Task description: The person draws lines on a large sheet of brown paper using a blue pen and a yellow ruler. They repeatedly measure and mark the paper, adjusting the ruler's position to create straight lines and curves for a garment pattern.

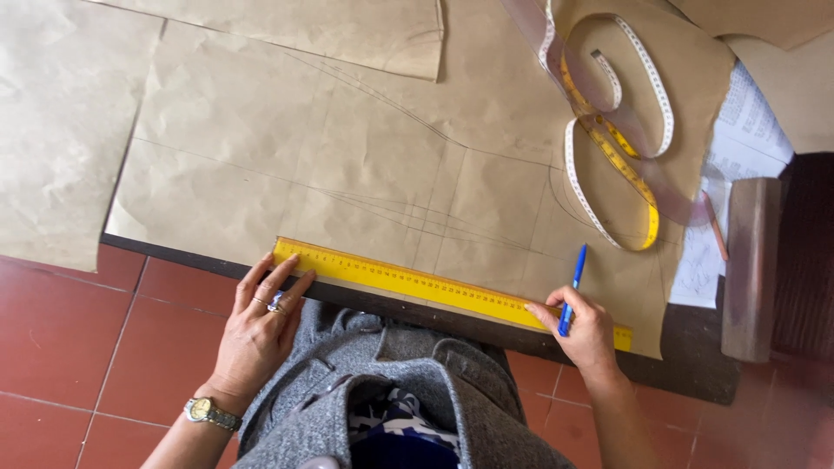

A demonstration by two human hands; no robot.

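Below the dark table edge (pixel 695 382) lies a floor of red-brown square tiles (pixel 61 339) with pale grout lines, evenly lit by soft, probably natural light. The dark tabletop shows only as a thin strip along its near side and a wider patch at the right corner. At far right a dark red-brown surface (pixel 808 252) stands, too blurred to identify.

Our left hand (pixel 259 326): flat, fingers spread, palm down, wrist straight.
Our right hand (pixel 585 328): fingers curled in a writing grip, forearm angled inward.
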